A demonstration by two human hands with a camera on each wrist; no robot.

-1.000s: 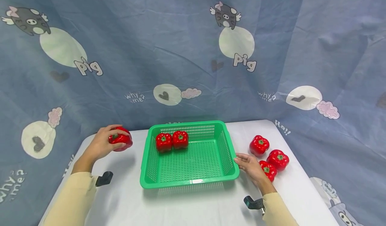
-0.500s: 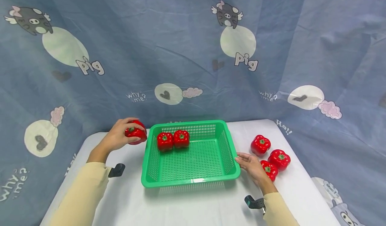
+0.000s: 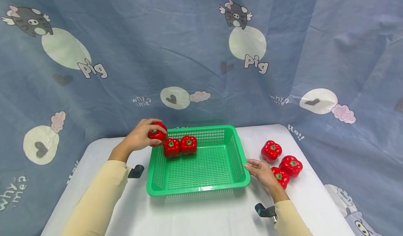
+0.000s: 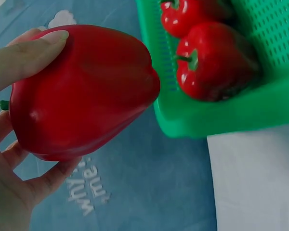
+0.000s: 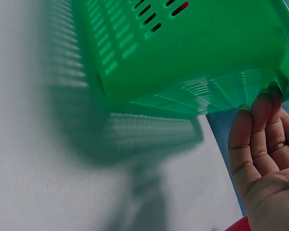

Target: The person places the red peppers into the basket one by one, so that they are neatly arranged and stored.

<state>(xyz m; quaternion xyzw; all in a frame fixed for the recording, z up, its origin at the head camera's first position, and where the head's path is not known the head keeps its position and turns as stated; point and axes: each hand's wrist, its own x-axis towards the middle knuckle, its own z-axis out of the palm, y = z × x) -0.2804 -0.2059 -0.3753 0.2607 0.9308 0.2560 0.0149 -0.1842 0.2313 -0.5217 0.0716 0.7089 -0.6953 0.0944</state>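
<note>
My left hand (image 3: 140, 135) grips a red bell pepper (image 3: 158, 135) just above the back left corner of the green plastic basket (image 3: 198, 191). In the left wrist view, thumb and fingers wrap the held pepper (image 4: 86, 91), its stem towards the palm. Two more bell peppers stand side by side in the basket's back left: one at the left (image 3: 171, 149), another beside it (image 3: 189, 145). My right hand (image 3: 262, 174) holds the basket's right rim. The right wrist view shows the right hand's fingers (image 5: 260, 139) under the rim, the thumb mostly cut off.
Three red bell peppers lie on the white table right of the basket: a back one (image 3: 270, 152), a right one (image 3: 291, 166) and a front one (image 3: 281, 177) partly behind the right hand. A blue patterned cloth (image 3: 201, 54) hangs behind the table.
My left hand has carried its bell pepper rightwards and slightly back, from left of the basket to its back left corner. The right hand and the basket stay in place.
</note>
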